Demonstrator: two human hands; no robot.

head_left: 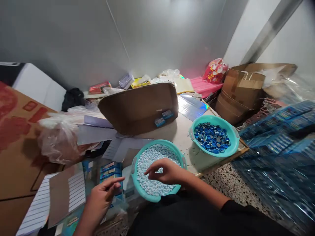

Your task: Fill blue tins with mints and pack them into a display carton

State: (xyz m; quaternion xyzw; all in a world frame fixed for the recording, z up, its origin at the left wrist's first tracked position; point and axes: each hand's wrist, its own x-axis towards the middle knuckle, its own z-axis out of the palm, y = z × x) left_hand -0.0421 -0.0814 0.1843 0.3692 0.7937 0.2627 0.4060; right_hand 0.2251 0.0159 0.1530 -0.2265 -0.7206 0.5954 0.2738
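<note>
My right hand [165,171] is above a turquoise basin [138,190] of small pale blue-white pellets [152,155]. Its thumb and forefinger curl into a loop with their tips close together; anything between them is too small to make out. Left of that basin is my left hand [104,193], forefinger stretched out and thumb a little below it, with nothing visible in it. Beneath and behind it lie small blue boxes [110,170]. To the right stands a second turquoise basin [235,144], holding shiny blue, round, cap-like pieces [213,137].
A large open cardboard box [137,111] lies behind the basins with two small blue packets [163,118] in it. Striped card sheets [66,193] and a clear plastic bag [59,137] are on the left. Wrapped blue packs [278,147] stand at the right, near a brown carton [238,95].
</note>
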